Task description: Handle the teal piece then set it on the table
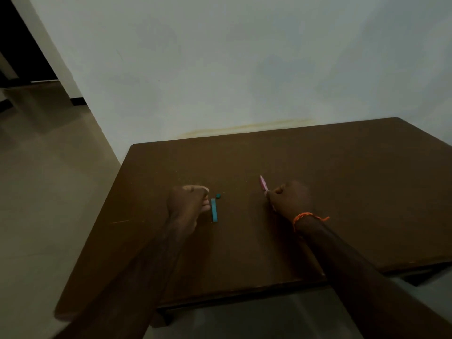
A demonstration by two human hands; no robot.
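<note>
A thin blue strip (214, 210) lies on the dark brown table (342, 192), with a small blue piece (218, 196) just beyond its far end. My left hand (187, 203) rests on the table with curled fingers, right beside the strip on its left; whether it touches the strip is unclear. My right hand (288, 198) grips a pink, pen-like tool (263, 183) that points up and away from me. An orange thread band (307, 216) circles my right wrist. The picture is dim.
Tiny pale crumbs (188, 180) dot the table beyond my left hand. A pale wall (244, 69) stands right behind the table. Tiled floor (49, 192) lies to the left, and a dark doorway (19, 45) opens at the far left.
</note>
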